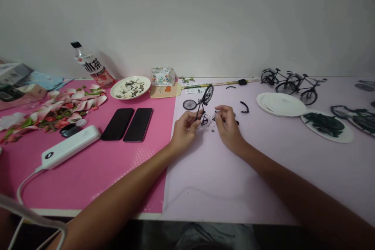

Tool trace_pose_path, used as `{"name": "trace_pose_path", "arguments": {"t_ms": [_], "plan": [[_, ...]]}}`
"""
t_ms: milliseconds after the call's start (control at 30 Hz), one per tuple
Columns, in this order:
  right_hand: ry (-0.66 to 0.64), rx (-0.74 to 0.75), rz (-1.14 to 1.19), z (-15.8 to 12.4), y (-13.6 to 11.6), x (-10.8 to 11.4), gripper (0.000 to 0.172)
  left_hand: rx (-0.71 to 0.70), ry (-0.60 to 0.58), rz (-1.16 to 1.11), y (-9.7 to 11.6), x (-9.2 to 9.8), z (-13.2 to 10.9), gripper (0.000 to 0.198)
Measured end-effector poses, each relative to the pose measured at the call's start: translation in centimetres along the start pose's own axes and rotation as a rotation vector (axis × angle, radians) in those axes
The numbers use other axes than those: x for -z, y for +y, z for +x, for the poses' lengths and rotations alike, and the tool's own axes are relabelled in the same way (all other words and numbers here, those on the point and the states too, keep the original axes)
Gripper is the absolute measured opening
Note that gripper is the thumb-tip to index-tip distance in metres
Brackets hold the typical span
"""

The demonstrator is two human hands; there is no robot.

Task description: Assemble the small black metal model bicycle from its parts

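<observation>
My left hand (185, 127) is closed around the frame of a black model bicycle (201, 109), which is tilted with one wheel (208, 94) raised. The other wheel (190, 104) points left. Close by on the right, my right hand (227, 127) has thumb and fingers pinched on a thin silvery rod (209, 116) whose tip reaches the bicycle; its kind is too small to make out. Tiny dark parts (213, 130) lie on the table between the hands. A curved black piece (244, 107) rests beyond my right hand.
Assembled model bicycles (293, 82) stand at the back right, behind stacked white plates (281, 104). Another plate (347, 134) holds dark green parts. Leftward are two phones (138, 125), a power bank (71, 146), petals (79, 103), a bowl (115, 93) and a tilted bottle (94, 66).
</observation>
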State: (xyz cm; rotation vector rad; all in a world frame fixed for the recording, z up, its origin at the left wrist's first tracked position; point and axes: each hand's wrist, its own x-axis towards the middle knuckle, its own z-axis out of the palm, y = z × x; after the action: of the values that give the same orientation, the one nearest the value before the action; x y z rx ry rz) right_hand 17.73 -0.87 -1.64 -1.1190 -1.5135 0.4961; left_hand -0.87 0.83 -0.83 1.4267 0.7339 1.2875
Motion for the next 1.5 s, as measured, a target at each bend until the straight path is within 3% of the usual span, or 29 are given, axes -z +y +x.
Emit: {"name": "trace_pose_path", "arguments": {"t_ms": [367, 1100, 1300, 1500], "plan": [[-0.003, 0.037, -0.025, -0.1, 0.4, -0.3, 0.027, 0.004, 0.006, -0.010, 0.0, 0.1, 0.1, 0.034], [-0.013, -0.033, 0.015, -0.2, -0.4, -0.1, 0.022, 0.007, 0.007, 0.006, 0.2, -0.1, 0.0, 0.033], [0.052, -0.031, -0.039, 0.6, -0.4, 0.9, 0.019, 0.006, 0.122, 0.066, -0.5, 0.1, 0.3, 0.028], [0.191, -0.020, -0.150, 2.5, -0.3, 3.1, 0.017, 0.116, 0.207, -0.042, -1.3, 0.4, 1.1, 0.034]]}}
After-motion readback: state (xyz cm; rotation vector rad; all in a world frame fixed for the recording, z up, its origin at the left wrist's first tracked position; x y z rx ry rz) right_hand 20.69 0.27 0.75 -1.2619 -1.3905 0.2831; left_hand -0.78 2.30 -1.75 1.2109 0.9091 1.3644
